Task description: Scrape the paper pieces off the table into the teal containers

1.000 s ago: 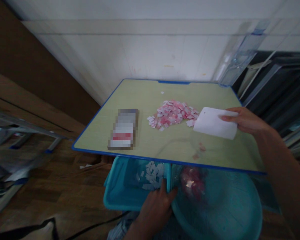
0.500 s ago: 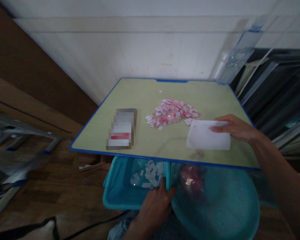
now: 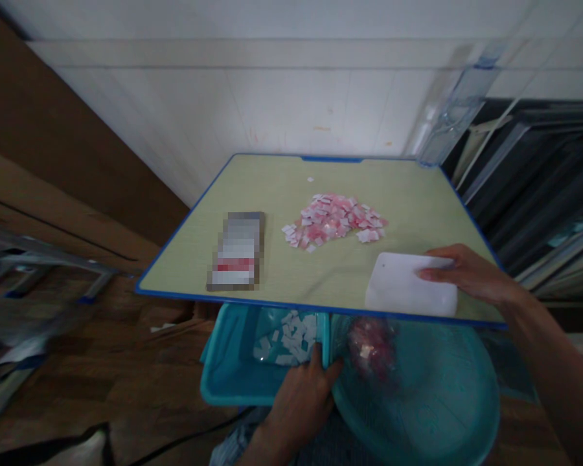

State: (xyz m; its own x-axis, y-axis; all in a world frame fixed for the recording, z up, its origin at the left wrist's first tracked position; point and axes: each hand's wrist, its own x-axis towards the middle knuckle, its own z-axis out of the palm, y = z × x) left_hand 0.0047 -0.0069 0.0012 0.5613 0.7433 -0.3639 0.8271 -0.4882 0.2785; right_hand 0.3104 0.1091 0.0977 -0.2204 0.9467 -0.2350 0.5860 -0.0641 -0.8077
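My right hand pinches the right end of a white plastic scraper, a flat plate with rounded corners and a small hole. The scraper's lower edge is at the front edge of the table, hiding the tabletop behind it. Beyond it lies a pile of small pink and white squares, apart from the scraper. My left hand is closed on the rim where a teal rectangular bin meets a round teal basin. White paper bits lie in the bin; a clear bag of reddish things sits in the basin.
A pixelated flat box lies on the table's left side. One white scrap lies near the back. A clear plastic bottle stands at the back right corner, against the wall. Dark panels lean at right; a metal frame stands at left.
My right hand has drawn the scraper toward me to the table's front edge. The few pinkish bits that lay there are out of sight. My left hand has stayed put.
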